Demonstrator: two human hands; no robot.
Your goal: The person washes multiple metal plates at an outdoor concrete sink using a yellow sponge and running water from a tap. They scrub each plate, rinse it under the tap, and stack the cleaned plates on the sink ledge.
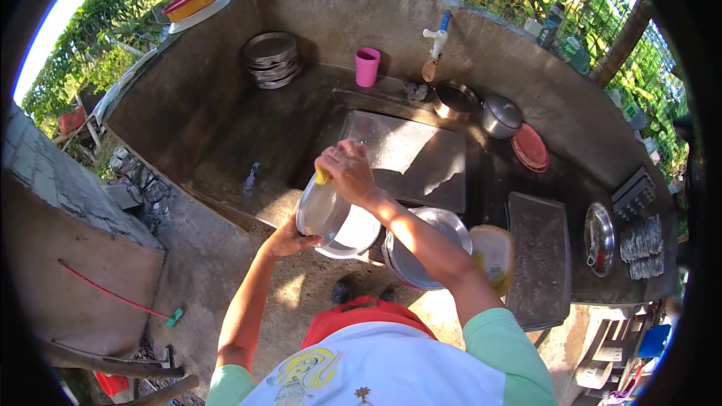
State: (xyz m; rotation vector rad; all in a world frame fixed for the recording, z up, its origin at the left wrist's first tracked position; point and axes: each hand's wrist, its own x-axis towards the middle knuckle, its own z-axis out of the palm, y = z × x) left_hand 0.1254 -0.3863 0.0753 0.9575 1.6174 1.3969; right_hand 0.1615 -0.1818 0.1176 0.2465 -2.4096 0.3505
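My left hand point(289, 241) grips the lower rim of a round, deep metal pan point(327, 208), which is tilted on its side above the near edge of a concrete sink. In my right hand point(348, 172) is a yellow sponge point(322, 176), pressed at the pan's upper rim and mostly covered by the fingers. Just below the pan shows a sunlit, shiny metal basin point(361, 231). Under my right forearm stands another round metal basin point(426, 259), partly hidden by the arm. A pale plastic tub point(492, 248) with something yellowish in it sits to its right.
Dark flat trays lie in the sink point(406, 152) and at its right point(538, 254). Stacked metal plates point(272, 59), a pink cup point(367, 67), a ring-shaped pan point(456, 98), a lidded pot point(502, 115) and red lids point(530, 148) line the back. A tap point(436, 39) juts from the wall.
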